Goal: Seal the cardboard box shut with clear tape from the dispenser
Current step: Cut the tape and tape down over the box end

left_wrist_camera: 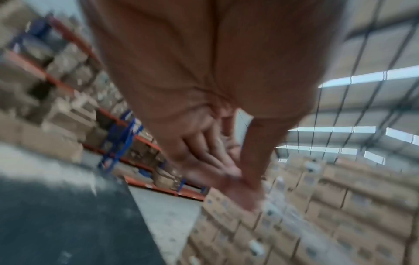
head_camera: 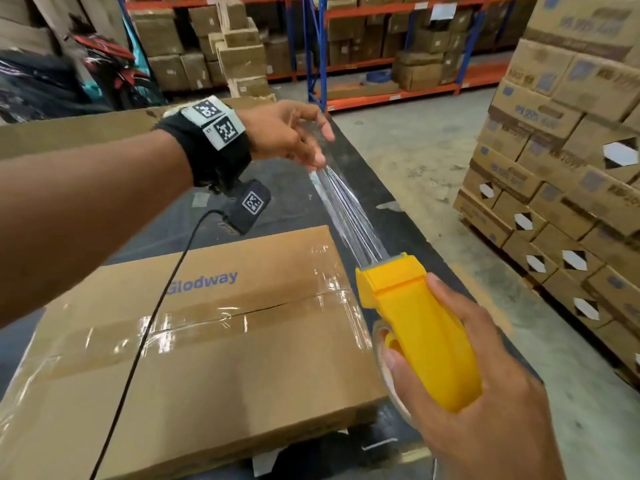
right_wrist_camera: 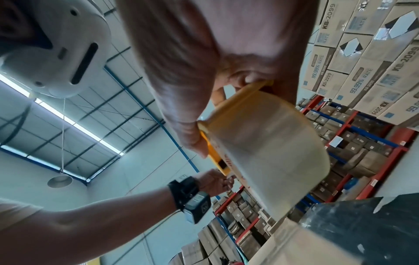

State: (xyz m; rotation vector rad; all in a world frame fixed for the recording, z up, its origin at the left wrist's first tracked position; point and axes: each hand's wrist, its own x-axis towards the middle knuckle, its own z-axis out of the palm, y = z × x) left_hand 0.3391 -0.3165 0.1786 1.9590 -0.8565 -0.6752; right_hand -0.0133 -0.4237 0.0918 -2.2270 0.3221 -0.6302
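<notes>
A brown cardboard box [head_camera: 214,341] marked "Glodway" lies on a dark table [head_camera: 367,188], its top seam covered by clear tape. To the right of the box my right hand [head_camera: 460,382] grips a yellow tape dispenser [head_camera: 419,327] holding a clear roll [right_wrist_camera: 267,143]. A strip of clear tape [head_camera: 346,209] stretches from the dispenser's blade up to my left hand [head_camera: 294,136], which pinches its free end above the table beyond the box. In the left wrist view my left hand [left_wrist_camera: 235,172] shows blurred, fingertips pressed to the thumb.
Stacked cartons on a pallet [head_camera: 568,140] stand close on the right. Orange and blue racking [head_camera: 398,46] full of boxes lines the back. Another flat carton [head_camera: 69,129] lies behind my left arm. A black cable [head_camera: 145,341] hangs across the box.
</notes>
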